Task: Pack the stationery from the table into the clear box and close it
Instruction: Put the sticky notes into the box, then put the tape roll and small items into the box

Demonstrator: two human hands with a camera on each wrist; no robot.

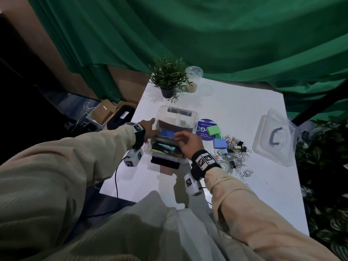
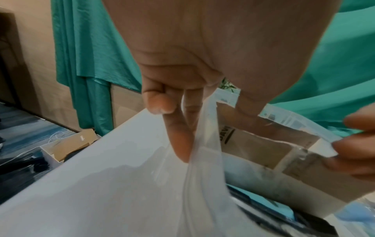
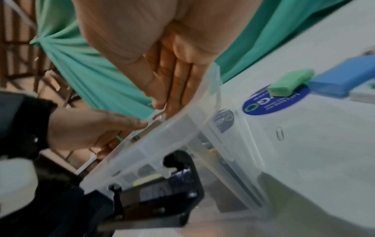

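Partly packed: box [image 1: 177,117] steadied by left hand [image 1: 148,129], right fingers [image 1: 181,137] loosely spread inside; clips [image 1: 239,159], pads [image 1: 220,143], lid [image 1: 273,136] beyond right fingers remain

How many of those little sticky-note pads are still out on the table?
2: a green sticky-note pad lying on the round blue card, and a blue sticky-note pad just nearer the person. Others may be hidden among the clips.

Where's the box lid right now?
Head view: the clear lid lies flat at the table's right edge, handle up, right of the paper clip pile, apart from the clear box.
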